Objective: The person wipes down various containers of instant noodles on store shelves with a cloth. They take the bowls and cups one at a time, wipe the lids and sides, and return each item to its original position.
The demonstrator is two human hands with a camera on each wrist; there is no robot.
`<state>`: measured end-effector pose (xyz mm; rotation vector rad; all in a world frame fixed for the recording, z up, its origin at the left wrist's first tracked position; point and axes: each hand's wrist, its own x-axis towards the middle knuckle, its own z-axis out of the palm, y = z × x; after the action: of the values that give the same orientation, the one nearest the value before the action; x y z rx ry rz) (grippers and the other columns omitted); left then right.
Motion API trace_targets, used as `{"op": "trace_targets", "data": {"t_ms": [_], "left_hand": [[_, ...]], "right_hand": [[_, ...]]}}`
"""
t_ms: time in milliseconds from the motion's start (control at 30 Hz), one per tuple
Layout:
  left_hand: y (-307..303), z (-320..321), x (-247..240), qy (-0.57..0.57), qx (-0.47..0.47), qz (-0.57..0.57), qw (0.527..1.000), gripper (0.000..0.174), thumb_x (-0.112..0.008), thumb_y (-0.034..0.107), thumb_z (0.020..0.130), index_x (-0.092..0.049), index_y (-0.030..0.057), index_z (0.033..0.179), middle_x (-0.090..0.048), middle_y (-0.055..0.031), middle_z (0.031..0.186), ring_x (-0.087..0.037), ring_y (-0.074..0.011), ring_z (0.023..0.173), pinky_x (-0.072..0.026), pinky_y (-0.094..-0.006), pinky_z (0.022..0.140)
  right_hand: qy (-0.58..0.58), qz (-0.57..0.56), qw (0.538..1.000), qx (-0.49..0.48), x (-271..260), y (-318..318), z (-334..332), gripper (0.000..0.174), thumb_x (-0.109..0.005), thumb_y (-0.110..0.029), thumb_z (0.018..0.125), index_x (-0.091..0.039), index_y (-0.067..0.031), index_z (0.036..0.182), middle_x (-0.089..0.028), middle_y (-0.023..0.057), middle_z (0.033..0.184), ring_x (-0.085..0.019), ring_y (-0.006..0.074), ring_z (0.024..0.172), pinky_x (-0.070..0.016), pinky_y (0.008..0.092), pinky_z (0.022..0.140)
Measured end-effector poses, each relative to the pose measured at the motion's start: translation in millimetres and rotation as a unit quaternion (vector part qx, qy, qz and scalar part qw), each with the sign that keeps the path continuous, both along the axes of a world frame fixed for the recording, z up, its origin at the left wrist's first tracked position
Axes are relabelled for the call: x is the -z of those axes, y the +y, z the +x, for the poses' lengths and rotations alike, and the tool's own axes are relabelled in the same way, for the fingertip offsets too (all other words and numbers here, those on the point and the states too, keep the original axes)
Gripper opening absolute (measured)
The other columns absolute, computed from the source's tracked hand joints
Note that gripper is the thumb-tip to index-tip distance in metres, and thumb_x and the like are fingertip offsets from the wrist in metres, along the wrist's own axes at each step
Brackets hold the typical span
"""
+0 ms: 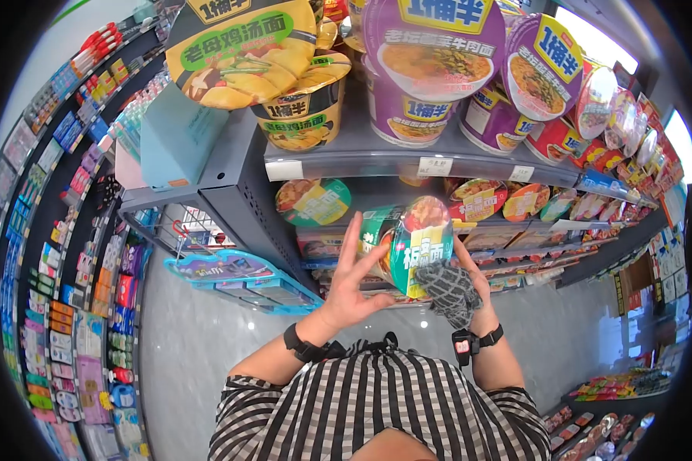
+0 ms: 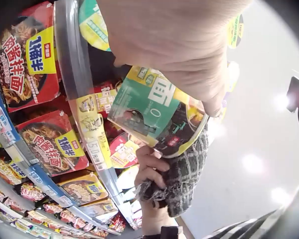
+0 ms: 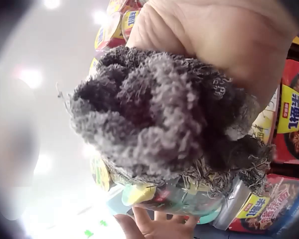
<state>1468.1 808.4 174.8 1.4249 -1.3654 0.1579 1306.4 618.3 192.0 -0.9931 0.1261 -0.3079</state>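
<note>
A green instant noodle cup [image 1: 421,246] with a picture lid is held up before the shelf, tilted between both hands. My left hand [image 1: 354,280] is at its left side, fingers straight and spread, touching the cup. In the left wrist view, the left thumb [image 2: 213,105] lies at the rim of the cup. My right hand [image 1: 478,288] grips a grey checked cloth [image 1: 447,288] with a frayed edge, pressed against the cup's right side. The right fingers [image 2: 152,169] curl by the cup in the left wrist view. Much of the right palm is hidden by the bunched cloth [image 3: 154,114].
Large yellow [image 1: 246,50] and purple [image 1: 430,54] noodle cups stand on the upper shelf. A lower shelf holds more cups, among them a green one [image 1: 314,201]. A blue display stand [image 1: 238,280] is at lower left. Shelves of packaged goods [image 1: 73,276] line the left side.
</note>
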Motion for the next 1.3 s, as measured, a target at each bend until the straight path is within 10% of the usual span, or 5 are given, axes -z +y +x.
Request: {"op": "trace_targets", "data": {"t_ms": [467, 733, 933, 1133, 1300], "left_hand": [[38, -7, 38, 0.634, 0.172, 0.014, 0.754, 0.080, -0.064, 0.015, 0.082, -0.019, -0.0004, 0.147, -0.039, -0.0152, 0.141, -0.039, -0.0233, 0.129, -0.0307, -0.0361, 0.107], [47, -32, 35, 0.551, 0.088, 0.077, 0.826, 0.082, -0.067, 0.021, 0.082, -0.020, -0.0002, 0.146, -0.046, -0.0153, 0.132, -0.048, -0.0195, 0.118, -0.0400, -0.0314, 0.097], [52, -55, 51, 0.526, 0.007, 0.009, 0.850, 0.083, -0.070, 0.021, 0.079, -0.024, 0.0007, 0.146, -0.050, -0.0147, 0.128, -0.051, -0.0202, 0.114, -0.0431, -0.0303, 0.092], [15, -93, 63, 0.507, -0.012, 0.036, 0.861, 0.081, -0.069, 0.028, 0.081, -0.027, -0.0007, 0.144, -0.045, -0.0139, 0.132, -0.052, -0.0189, 0.110, -0.0445, -0.0308, 0.090], [3, -116, 62, 0.569, -0.029, 0.011, 0.822, 0.078, -0.069, 0.025, 0.080, -0.029, 0.0044, 0.143, -0.046, -0.0141, 0.131, -0.053, -0.0189, 0.108, -0.0449, -0.0318, 0.091]], "right_hand": [[0.008, -0.312, 0.938, 0.153, -28, 12, -34, 0.085, -0.073, -0.033, 0.075, -0.034, -0.0015, 0.143, -0.055, 0.0044, 0.112, -0.051, 0.0146, 0.107, -0.0384, 0.0310, 0.095], [0.016, -0.697, 0.709, 0.109, -33, 68, 15, 0.060, -0.069, -0.015, 0.070, -0.053, -0.0083, 0.127, -0.053, 0.0172, 0.111, -0.053, 0.0357, 0.104, -0.0458, 0.0417, 0.089], [-0.034, -0.685, 0.722, -0.091, -30, 44, -20, 0.057, -0.066, -0.010, 0.063, -0.060, -0.0129, 0.120, -0.054, 0.0151, 0.111, -0.055, 0.0337, 0.101, -0.0467, 0.0410, 0.088], [-0.033, -0.712, 0.692, 0.114, -22, 17, -24, 0.051, -0.064, -0.013, 0.066, -0.060, -0.0093, 0.116, -0.054, 0.0170, 0.110, -0.055, 0.0349, 0.100, -0.0475, 0.0407, 0.087], [-0.070, -0.637, 0.756, -0.136, -17, 0, -66, 0.049, -0.065, -0.015, 0.066, -0.062, -0.0107, 0.115, -0.055, 0.0165, 0.109, -0.056, 0.0337, 0.101, -0.0477, 0.0394, 0.087]]}}
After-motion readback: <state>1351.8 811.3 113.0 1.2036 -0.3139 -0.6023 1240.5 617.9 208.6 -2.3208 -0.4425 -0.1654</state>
